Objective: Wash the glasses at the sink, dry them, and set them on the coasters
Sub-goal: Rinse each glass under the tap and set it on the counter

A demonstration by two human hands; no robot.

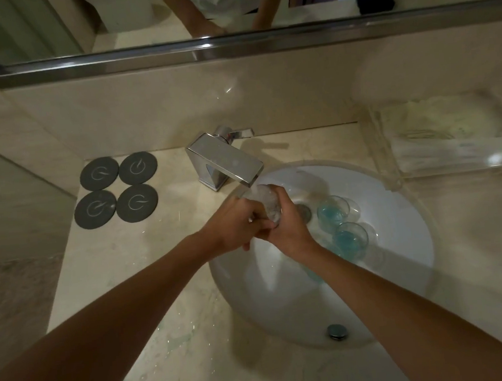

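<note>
Under the chrome faucet (226, 159) I hold a clear glass (267, 202) in running water over the white sink (402, 214). My right hand (288, 226) wraps the glass from the right and my left hand (236, 226) grips it from the left, fingers overlapping. Two more clear glasses with blue bottoms lie in the basin, one (334, 211) near the drain and one (351, 238) just in front of it. Several dark grey round coasters (114, 190) sit bare in a square on the counter left of the faucet.
A clear tray with folded white towels (438, 139) stands on the counter at the back right. A mirror (170, 19) with a metal frame runs along the wall above. The marble counter (149, 288) at front left is wet with droplets.
</note>
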